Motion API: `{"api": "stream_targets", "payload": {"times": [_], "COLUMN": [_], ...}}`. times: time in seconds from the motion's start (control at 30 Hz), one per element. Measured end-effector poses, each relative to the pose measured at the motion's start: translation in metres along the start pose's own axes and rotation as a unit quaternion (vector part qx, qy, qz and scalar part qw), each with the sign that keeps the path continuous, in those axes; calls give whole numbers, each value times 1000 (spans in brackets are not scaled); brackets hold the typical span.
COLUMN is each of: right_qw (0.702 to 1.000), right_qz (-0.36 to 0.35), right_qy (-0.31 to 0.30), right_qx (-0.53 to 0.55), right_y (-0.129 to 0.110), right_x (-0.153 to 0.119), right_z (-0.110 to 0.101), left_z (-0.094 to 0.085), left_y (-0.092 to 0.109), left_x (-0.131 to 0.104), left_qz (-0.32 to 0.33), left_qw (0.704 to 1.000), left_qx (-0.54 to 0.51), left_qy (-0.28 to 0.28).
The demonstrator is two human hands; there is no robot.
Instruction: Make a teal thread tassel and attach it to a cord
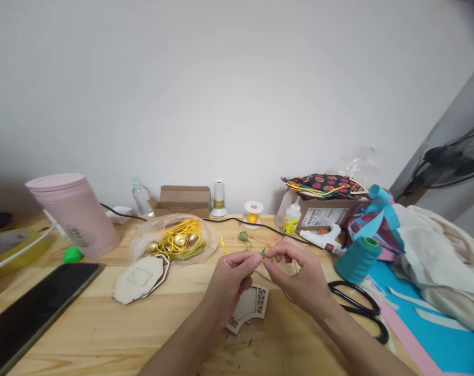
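Nearest my camera, the fan-shaped wooden frame [250,305] is lying on the table [103,339]. Just beyond and above it, my left hand [233,277] is pinching the green thread [263,252]; my right hand's [302,269] fingertips are meeting it, but I can't tell whether they're gripping. I'm judging that a loose pinch on so fine a strand could cause slipping or snarling. Its long axis seems to be running sideways between the hands; where its end is pointing, I can't tell. Farther back, a green thread ball [243,236] is resting.

"What colour was mid-frame?"
"I had green cord [263,252]."
"And elsewhere?"
"My tumbler [74,216], at left, was pink; my cloth [319,181], right of centre, was black with red round motifs."
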State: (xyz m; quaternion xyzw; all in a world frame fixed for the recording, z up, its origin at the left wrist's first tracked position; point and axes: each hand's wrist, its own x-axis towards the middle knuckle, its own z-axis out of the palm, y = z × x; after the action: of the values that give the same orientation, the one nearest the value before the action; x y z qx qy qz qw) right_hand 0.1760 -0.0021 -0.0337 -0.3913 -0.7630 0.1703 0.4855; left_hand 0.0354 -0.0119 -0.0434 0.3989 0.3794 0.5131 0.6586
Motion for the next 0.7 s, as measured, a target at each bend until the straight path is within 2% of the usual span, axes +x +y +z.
{"api": "stream_targets", "payload": {"times": [0.13,0.23,0.43,0.57,0.7], "right_qw": [1000,1000,986,950,920], "right_qz": [-16,7,145,248,296], "right_qy": [11,4,-28,-51,-47], "right_qx": [-25,-21,75,185,252], "right_y": [3,2,-1,-2,-2], "right_x": [-1,0,4,5,5], "right_z": [2,1,0,2,4], "left_z": [1,0,-1,-1,-1], "left_y": [-2,-2,-2,-3,-4], "left_x": [0,1,1,1,2], "left_qz": [13,20,7,0,-10], "left_qw": [999,999,999,999,999], "left_qx": [33,46,40,34,20], "left_qy": [2,1,10,22,34]}}
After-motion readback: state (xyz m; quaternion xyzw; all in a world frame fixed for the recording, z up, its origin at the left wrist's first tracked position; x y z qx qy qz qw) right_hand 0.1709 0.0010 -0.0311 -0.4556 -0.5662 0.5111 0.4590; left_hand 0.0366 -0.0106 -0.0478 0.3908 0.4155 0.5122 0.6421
